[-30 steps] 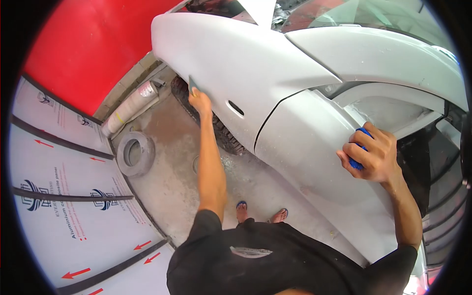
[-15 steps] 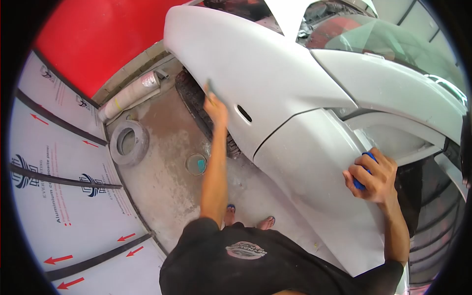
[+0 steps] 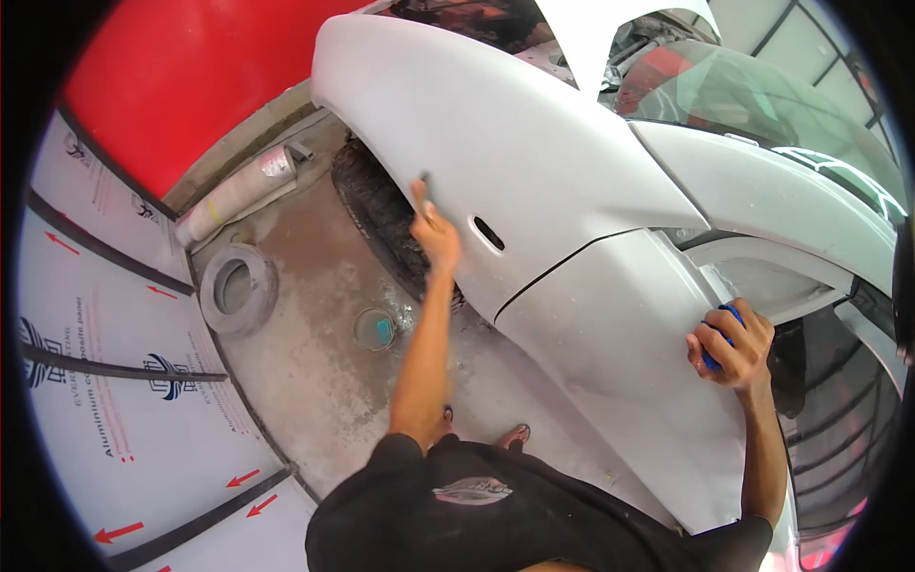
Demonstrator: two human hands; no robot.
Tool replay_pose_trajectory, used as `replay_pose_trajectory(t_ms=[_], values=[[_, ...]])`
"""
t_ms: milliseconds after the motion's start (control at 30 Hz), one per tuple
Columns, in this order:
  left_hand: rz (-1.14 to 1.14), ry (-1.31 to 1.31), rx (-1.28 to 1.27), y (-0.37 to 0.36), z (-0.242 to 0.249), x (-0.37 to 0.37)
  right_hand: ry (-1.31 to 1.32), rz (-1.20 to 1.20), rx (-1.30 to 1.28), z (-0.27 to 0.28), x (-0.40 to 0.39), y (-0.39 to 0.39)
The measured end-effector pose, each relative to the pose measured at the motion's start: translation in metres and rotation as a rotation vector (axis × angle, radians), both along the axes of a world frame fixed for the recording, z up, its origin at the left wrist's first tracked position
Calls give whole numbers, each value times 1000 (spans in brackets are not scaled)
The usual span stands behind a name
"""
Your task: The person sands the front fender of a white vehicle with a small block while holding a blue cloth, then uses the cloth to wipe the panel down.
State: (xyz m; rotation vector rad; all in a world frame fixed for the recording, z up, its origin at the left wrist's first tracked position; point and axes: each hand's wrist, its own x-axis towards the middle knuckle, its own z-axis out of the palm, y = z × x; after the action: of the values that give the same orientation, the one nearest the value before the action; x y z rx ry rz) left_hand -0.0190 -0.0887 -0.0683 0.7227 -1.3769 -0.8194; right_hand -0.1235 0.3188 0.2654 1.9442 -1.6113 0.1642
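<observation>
My left hand [image 3: 436, 231] reaches along the edge of the light silver front fender [image 3: 505, 124], above the wheel arch. At its fingertips shows the end of a thin grey-green sheet [image 3: 426, 178], mostly hidden under the fingers. Over the front door [image 3: 610, 315], near the window's lower front corner, my right hand [image 3: 736, 348] is closed around a blue object [image 3: 728, 322]. The fingers cover most of it, so its kind cannot be made out. A dark slot [image 3: 489, 234] opens in the fender to the right of my left hand.
A round tub of water [image 3: 360, 329] with a teal piece [image 3: 384, 331] stands on the wet floor. Left of it lies a dusty tire [image 3: 264, 303]. A wrapped roll [image 3: 233, 198] rests by the wall. Printed panels [image 3: 124, 324] line the left side.
My left hand has shifted slightly right and down in view, nearer the slot. My right hand keeps its grip by the window. The view has tilted a little.
</observation>
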Motion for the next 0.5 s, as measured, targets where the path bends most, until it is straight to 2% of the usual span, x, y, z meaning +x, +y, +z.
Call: replay_pose_trajectory(t_ms=[67, 167, 300, 333, 400, 433, 500], values=[[-17, 22, 115, -69, 20, -1, 7, -6, -2, 0, -1, -1], [9, 15, 160, -86, 40, 0, 11, -22, 27, 1, 2, 3], [19, -85, -98, 45, 3, -4, 20, -45, 58, 1, 3, 0], [-5, -40, -52, 40, 0, -2, 19, -42, 61, 0, 5, 0], [-44, 65, 33, 3, 6, -5, 33, -29, 60, 3, 4, -2], [36, 7, 55, -34, 13, -5, 38, -33, 58, 4, 2, -2], [-12, 50, 238, -98, 31, -2, 32, -50, 47, 0, 4, 0]])
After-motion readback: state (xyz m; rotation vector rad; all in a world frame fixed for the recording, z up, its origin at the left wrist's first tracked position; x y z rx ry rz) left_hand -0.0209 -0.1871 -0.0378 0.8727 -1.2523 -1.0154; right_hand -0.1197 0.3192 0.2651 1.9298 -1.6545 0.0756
